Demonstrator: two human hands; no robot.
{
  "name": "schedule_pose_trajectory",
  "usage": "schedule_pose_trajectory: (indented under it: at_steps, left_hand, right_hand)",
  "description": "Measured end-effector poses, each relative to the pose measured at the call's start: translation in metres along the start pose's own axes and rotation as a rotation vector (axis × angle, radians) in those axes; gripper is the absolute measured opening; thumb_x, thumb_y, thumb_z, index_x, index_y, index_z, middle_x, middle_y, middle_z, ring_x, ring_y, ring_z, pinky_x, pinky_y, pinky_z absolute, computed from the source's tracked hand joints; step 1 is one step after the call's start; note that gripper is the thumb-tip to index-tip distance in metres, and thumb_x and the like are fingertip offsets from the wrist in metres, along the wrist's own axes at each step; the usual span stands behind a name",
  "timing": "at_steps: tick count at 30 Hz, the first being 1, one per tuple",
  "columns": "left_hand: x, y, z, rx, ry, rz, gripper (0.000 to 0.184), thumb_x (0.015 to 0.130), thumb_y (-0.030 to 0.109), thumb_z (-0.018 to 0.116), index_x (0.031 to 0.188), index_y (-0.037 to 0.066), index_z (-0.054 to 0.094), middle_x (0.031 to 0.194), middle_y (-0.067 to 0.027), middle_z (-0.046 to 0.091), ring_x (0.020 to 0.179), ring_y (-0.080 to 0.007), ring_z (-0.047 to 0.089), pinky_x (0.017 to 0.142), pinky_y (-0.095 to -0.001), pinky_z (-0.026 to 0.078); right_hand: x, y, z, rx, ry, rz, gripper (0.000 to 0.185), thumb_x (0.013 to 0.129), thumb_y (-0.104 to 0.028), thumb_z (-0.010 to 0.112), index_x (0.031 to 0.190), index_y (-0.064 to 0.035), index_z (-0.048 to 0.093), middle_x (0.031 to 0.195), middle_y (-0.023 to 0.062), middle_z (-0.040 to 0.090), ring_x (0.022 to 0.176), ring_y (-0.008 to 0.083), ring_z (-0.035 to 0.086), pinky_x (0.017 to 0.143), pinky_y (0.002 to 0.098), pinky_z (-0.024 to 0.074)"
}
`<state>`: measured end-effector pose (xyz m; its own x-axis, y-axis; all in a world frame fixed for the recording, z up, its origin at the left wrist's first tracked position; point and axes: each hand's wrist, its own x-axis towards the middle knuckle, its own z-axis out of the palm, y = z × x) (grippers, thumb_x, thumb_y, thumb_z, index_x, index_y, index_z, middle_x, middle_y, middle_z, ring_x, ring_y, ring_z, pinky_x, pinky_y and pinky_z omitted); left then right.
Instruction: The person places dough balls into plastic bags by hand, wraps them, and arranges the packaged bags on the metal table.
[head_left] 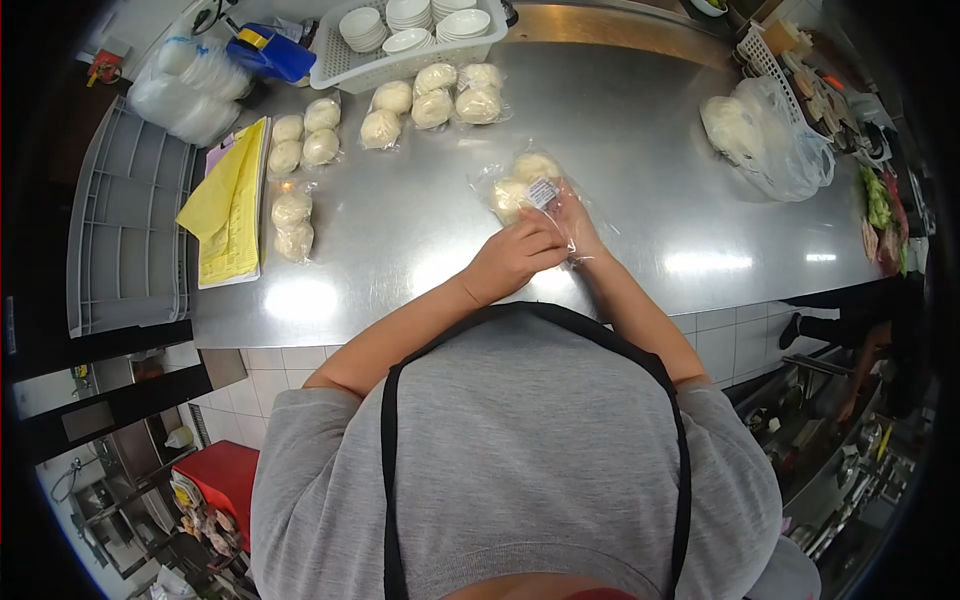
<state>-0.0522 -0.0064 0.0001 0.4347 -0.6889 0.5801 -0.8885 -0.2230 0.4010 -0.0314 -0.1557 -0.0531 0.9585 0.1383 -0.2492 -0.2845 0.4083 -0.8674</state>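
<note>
A clear plastic bag, loose and wrinkled, is on the near side of the white basket and to its right. Inside are two rounded, cream-white balls close together, one farther from the basket. A small white label bears print too small to read.

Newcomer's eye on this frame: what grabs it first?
Probably the labelled clear bag of pale balls in the left hand and right hand, out in the middle of the shiny steel table. Next, the similar bagged balls grouped toward the table's back left, and the bright yellow papers to their left. Behind them, a white basket of stacked dishes stands at the back.
</note>
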Motion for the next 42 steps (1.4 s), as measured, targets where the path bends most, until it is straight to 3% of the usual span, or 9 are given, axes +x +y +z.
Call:
schedule_pose_trajectory:
  at_steps: [3, 5, 11, 15, 17, 20, 27, 35, 42]
  left_hand:
    - [0.003, 0.003, -0.002, 0.003, -0.001, 0.019, 0.026, 0.068, 0.004, 0.060, 0.094, 0.005, 0.064, 0.096, -0.0033, 0.060, 0.092, -0.0195, 0.056, 0.075, -0.0293, 0.050]
    - [0.003, 0.005, -0.002, -0.024, -0.001, 0.024, 0.027, 0.069, 0.003, 0.060, 0.095, 0.006, 0.064, 0.095, -0.0027, 0.059, 0.090, -0.0192, 0.056, 0.072, -0.0279, 0.051]
    - [0.009, 0.010, -0.002, -0.100, -0.080, 0.037, 0.021, 0.073, 0.003, 0.062, 0.094, 0.007, 0.063, 0.093, -0.0025, 0.059, 0.089, -0.0196, 0.056, 0.071, -0.0293, 0.051]
    - [0.033, -0.001, -0.009, -0.119, -0.170, 0.086, 0.017, 0.079, 0.016, 0.062, 0.094, 0.008, 0.062, 0.094, -0.0044, 0.059, 0.089, -0.0222, 0.056, 0.072, -0.0334, 0.050]
    - [0.052, -0.026, -0.015, -0.069, 0.008, -0.044, 0.029, 0.084, 0.034, 0.058, 0.101, 0.010, 0.061, 0.100, -0.0080, 0.060, 0.091, -0.0273, 0.057, 0.076, -0.0383, 0.047]
    - [0.042, -0.070, -0.013, 0.110, -0.320, -0.365, 0.040, 0.087, 0.043, 0.051, 0.107, 0.009, 0.059, 0.104, -0.0111, 0.060, 0.094, -0.0318, 0.057, 0.078, -0.0404, 0.045]
    - [0.013, -0.060, -0.046, 0.108, -0.472, -0.832, 0.053, 0.082, 0.052, 0.056, 0.099, 0.002, 0.058, 0.081, -0.0136, 0.060, 0.080, -0.0269, 0.060, 0.070, -0.0350, 0.045]
    - [-0.014, -0.066, -0.036, -0.972, -0.082, -1.201, 0.056, 0.074, 0.038, 0.075, 0.104, -0.002, 0.050, 0.086, -0.0076, 0.059, 0.077, -0.0125, 0.055, 0.067, -0.0240, 0.045]
    - [0.005, -0.057, -0.058, -1.231, -0.037, -1.161, 0.040, 0.080, 0.024, 0.069, 0.109, 0.002, 0.052, 0.098, -0.0040, 0.057, 0.087, -0.0109, 0.053, 0.080, -0.0264, 0.042]
  right_hand:
    - [-0.001, -0.011, 0.010, -0.251, -0.017, -0.078, 0.044, 0.078, -0.005, 0.069, 0.115, -0.0045, 0.045, 0.103, 0.0064, 0.055, 0.092, 0.0139, 0.054, 0.075, 0.0280, 0.0494]
    - [-0.012, -0.038, 0.023, -1.023, 0.014, -0.146, 0.040, 0.080, -0.005, 0.066, 0.114, -0.0047, 0.046, 0.101, 0.0082, 0.056, 0.089, 0.0154, 0.056, 0.072, 0.0280, 0.0503]
    - [-0.006, -0.006, -0.013, 0.248, -0.049, 0.216, 0.042, 0.079, -0.015, 0.069, 0.114, -0.0035, 0.049, 0.099, 0.0103, 0.060, 0.087, 0.0197, 0.060, 0.073, 0.0270, 0.0503]
    - [-0.005, -0.011, -0.037, 0.193, -0.200, 0.338, 0.042, 0.076, -0.020, 0.072, 0.110, -0.0040, 0.052, 0.100, 0.0087, 0.060, 0.085, 0.0181, 0.060, 0.075, 0.0306, 0.0499]
    - [-0.014, -0.023, -0.033, -0.894, -0.351, -0.459, 0.032, 0.075, -0.023, 0.072, 0.097, -0.0045, 0.058, 0.092, 0.0084, 0.061, 0.079, 0.0182, 0.059, 0.072, 0.0337, 0.0495]
    - [-0.021, -0.066, -0.038, -1.137, -0.479, -0.025, 0.027, 0.071, -0.024, 0.074, 0.084, -0.0045, 0.060, 0.083, 0.0080, 0.062, 0.074, 0.0193, 0.059, 0.068, 0.0344, 0.0478]
    - [-0.032, -0.106, -0.093, -0.916, 0.470, -0.048, 0.028, 0.087, -0.030, 0.060, 0.096, -0.0045, 0.060, 0.086, 0.0033, 0.062, 0.079, 0.0147, 0.059, 0.069, 0.0275, 0.0470]
    - [-0.027, -0.049, -0.004, -0.589, 0.073, 0.049, 0.057, 0.087, -0.034, 0.060, 0.132, -0.0071, 0.039, 0.104, 0.0068, 0.059, 0.083, 0.0123, 0.056, 0.069, 0.0250, 0.0450]
    - [-0.004, -0.073, -0.003, -0.551, -0.129, 0.145, 0.038, 0.084, -0.023, 0.064, 0.117, -0.0065, 0.057, 0.096, 0.0034, 0.055, 0.090, 0.0121, 0.052, 0.078, 0.0261, 0.0420]
